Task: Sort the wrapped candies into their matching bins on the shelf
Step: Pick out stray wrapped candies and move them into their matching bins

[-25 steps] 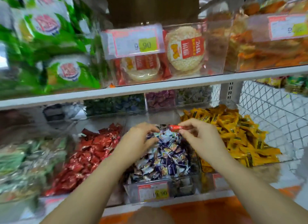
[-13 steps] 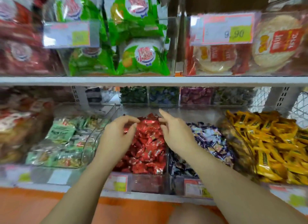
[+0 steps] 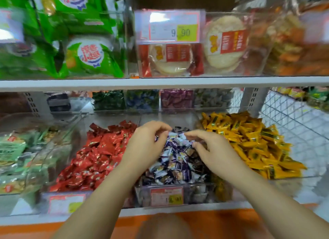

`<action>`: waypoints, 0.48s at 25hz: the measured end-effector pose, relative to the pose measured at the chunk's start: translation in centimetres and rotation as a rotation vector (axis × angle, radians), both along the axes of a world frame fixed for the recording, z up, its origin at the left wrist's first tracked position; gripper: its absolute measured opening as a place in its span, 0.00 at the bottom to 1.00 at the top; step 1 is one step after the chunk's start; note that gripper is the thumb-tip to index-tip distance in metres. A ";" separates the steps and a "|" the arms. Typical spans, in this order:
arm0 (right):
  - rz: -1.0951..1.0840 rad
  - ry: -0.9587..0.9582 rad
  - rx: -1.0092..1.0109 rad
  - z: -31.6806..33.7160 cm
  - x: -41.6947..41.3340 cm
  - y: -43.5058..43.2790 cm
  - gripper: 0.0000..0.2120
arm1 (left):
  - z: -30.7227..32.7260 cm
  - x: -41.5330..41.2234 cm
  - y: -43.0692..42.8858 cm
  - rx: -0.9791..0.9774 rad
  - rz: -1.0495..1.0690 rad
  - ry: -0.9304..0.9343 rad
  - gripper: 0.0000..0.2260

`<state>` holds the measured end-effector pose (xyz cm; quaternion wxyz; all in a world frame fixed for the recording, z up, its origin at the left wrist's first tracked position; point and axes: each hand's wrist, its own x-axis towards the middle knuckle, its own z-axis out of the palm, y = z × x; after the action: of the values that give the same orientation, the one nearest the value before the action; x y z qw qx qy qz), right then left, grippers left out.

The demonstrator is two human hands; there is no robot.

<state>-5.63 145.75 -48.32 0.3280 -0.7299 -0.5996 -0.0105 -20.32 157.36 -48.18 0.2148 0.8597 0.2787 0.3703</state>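
Observation:
My left hand [image 3: 146, 146] and my right hand [image 3: 215, 153] hover over the middle clear bin [image 3: 167, 196] of purple-and-white wrapped candies [image 3: 176, 160]. Both hands have their fingers curled down, with the fingertips touching the top of that pile. Whether either hand pinches a candy is hidden by the fingers. To the left lies the bin of red wrapped candies [image 3: 96, 153]. On the right is the heap of yellow wrapped candies [image 3: 249, 140].
A bin of green-and-white packets [image 3: 14, 149] stands at far left. Small bins of green, blue and purple candies [image 3: 142, 100] line the back. The upper shelf [image 3: 160, 82] holds green snack bags and rice crackers. A wire mesh panel [image 3: 293, 117] closes the right side.
A second ago my right hand pinched a red candy over the purple bin. Both hands then went to the red bin, and now they are back over the purple-and-white candies without the red one.

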 end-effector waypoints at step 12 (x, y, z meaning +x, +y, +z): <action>-0.302 0.104 -0.037 -0.7 15.0 -13.0 0.09 | 1.8 16.8 -9.7 0.127 -0.630 0.350 0.09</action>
<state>9.39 132.70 -49.06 0.3397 -0.8173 -0.4653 -0.0109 -3.57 147.71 -46.37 0.2136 0.9653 0.0093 0.1497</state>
